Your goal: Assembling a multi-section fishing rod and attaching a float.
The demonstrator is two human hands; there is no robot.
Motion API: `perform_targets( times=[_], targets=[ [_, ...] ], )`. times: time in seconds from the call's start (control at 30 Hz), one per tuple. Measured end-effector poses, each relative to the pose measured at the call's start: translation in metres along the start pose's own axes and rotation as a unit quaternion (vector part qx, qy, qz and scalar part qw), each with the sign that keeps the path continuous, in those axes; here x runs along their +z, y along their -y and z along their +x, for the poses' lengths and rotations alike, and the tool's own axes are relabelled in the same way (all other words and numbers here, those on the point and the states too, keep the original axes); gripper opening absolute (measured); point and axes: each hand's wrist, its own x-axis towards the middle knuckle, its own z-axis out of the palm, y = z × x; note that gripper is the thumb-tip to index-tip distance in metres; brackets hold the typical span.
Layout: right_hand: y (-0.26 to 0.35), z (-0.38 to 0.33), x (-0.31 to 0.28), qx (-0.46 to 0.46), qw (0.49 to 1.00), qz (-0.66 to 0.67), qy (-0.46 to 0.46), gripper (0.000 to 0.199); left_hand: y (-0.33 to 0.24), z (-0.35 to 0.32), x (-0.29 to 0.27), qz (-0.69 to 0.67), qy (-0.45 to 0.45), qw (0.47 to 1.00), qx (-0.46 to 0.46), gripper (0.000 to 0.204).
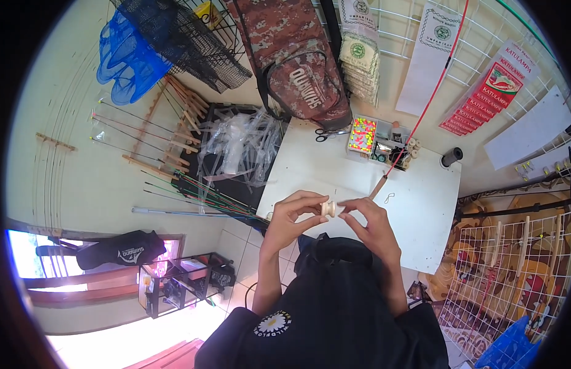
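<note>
Just above the near edge of the white table (310, 157), my left hand (288, 220) pinches a small pale wooden spool (328, 210) between thumb and fingertips. The spool has wide rims and a narrower waist. Close by its right side is my right hand (373, 220), thumb and forefinger curved toward the spool with a small gap between their tips. Any thin line there is too fine to make out. Beyond my right hand lies a rod with a brown handle (379, 187) and a red shaft, beside a small loop of cord (389, 198).
At the table's back are scissors (330, 133), a box of bright beads (362, 134), a tray of small parts (390, 150) and a dark spool (451, 157). A camouflage bag (304, 80) hangs behind. Fishing rods (202, 198) and clear plastic bags (239, 150) stand left.
</note>
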Motion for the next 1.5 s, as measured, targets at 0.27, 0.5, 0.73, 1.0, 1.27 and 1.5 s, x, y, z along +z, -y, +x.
perform_targets(
  times=[0.27,0.5,0.73,1.0,1.27,1.5],
  targets=[
    [-0.006,-0.001,-0.005,-0.003,0.995,-0.044,-0.089,0.009,0.003,0.0,-0.004,-0.035,-0.033,0.999,0.0,0.04],
    [-0.016,-0.005,0.0,0.033,0.972,0.026,-0.232,0.008,0.007,0.0,-0.005,-0.019,-0.048,0.999,0.011,0.042],
    [-0.029,-0.007,0.006,0.047,0.928,0.094,-0.357,0.013,0.012,0.0,-0.005,-0.079,-0.133,0.988,0.021,0.041],
    [-0.037,-0.005,0.003,0.036,0.888,0.058,-0.454,0.007,0.019,-0.003,-0.012,-0.049,-0.144,0.988,0.011,0.041],
    [-0.052,-0.008,-0.026,0.091,0.85,-0.125,-0.503,0.007,0.013,-0.011,-0.023,-0.052,-0.067,0.996,-0.001,0.041],
    [-0.047,-0.014,-0.03,0.148,0.863,-0.316,-0.366,0.029,0.012,-0.013,-0.023,-0.115,-0.033,0.992,-0.032,0.039]
  ],
)
